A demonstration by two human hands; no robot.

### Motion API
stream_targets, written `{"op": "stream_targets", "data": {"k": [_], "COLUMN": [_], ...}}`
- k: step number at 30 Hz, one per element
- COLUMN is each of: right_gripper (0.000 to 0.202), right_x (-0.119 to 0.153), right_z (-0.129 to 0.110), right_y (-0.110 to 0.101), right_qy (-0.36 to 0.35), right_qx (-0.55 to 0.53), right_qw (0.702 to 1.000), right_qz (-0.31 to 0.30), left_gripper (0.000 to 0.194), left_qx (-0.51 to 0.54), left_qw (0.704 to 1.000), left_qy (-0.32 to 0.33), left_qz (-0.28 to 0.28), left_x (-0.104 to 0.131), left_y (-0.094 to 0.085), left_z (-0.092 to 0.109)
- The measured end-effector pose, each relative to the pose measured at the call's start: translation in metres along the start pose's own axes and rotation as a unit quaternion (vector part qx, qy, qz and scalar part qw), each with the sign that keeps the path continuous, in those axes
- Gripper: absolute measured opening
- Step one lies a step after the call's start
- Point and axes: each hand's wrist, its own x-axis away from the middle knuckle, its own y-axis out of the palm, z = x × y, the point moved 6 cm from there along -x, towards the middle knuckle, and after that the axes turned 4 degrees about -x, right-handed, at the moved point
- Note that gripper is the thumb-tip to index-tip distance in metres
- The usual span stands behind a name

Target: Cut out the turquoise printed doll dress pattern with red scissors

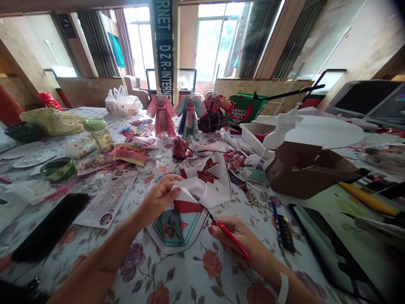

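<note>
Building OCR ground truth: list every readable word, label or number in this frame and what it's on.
"RNET" and "D.Z.R. INTERN", cut off at both ends: vertical dark banner on the pillar.
"LUHUO", with a blurred second line below: green bag.
Dark wall sign, upper left: too small to read.
Rhinestone sticker sheet and small green packet: print blurred, unreadable.

bright daylight | windows blown out | edges warped, corners blurred

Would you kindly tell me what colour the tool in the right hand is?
Red; the tool shows best in the head view.
</note>
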Motion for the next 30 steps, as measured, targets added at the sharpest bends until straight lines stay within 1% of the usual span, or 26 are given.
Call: {"op": "stream_targets", "data": {"k": [2, 4, 7, 9, 11, 14, 15, 20, 24, 26, 30], "right_gripper": [0.055, 0.057, 0.057, 0.056, 0.056, 0.057, 0.057, 0.057, 0.053, 0.053, 0.054], "right_x": [-0.001, -0.002, -0.002, -0.002, -0.002, -0.002, -0.003, -0.002, -0.001, -0.001, -0.002], "right_z": [0.001, 0.003, 0.005, 0.005, 0.005, 0.005, 0.005, 0.004, 0.006, 0.006, 0.005], "right_y": [0.001, 0.003, 0.006, 0.006, 0.007, 0.007, 0.007, 0.008, 0.010, 0.010, 0.009], "right_qy": [-0.001, 0.003, 0.012, 0.019, 0.029, 0.035, 0.032, 0.021, 0.036, 0.037, 0.029], "right_qx": [0.001, -0.002, -0.002, -0.003, -0.008, -0.011, -0.010, 0.000, -0.001, 0.005, 0.016], "right_qw": [1.000, 1.000, 1.000, 1.000, 0.999, 0.999, 0.999, 1.000, 0.999, 0.999, 0.999], "right_qz": [0.004, 0.008, 0.013, 0.018, 0.020, 0.021, 0.022, 0.021, 0.019, 0.021, 0.027], "left_gripper": [0.027, 0.024, 0.019, 0.019, 0.019, 0.010, 0.010, 0.016, 0.018, 0.020, 0.014], "left_qx": [0.029, 0.060, 0.101, 0.091, 0.055, 0.015, 0.006, -0.048, -0.084, -0.118, -0.163], "left_qw": [0.999, 0.998, 0.994, 0.995, 0.997, 0.998, 0.998, 0.998, 0.996, 0.993, 0.986], "left_qy": [-0.007, -0.024, -0.043, -0.041, -0.027, 0.002, 0.008, 0.001, -0.017, -0.007, 0.024], "left_qz": [0.012, 0.012, -0.012, -0.032, -0.049, -0.064, -0.064, -0.041, -0.025, -0.004, 0.033], "left_x": [0.002, 0.004, 0.008, 0.009, 0.009, 0.006, 0.006, 0.005, 0.007, 0.007, 0.008], "left_y": [0.004, 0.007, 0.012, 0.013, 0.012, 0.011, 0.011, 0.007, 0.009, 0.010, 0.013], "left_z": [0.001, 0.001, 0.002, 0.004, 0.005, 0.005, 0.005, 0.002, 0.000, 0.001, 0.005]}}
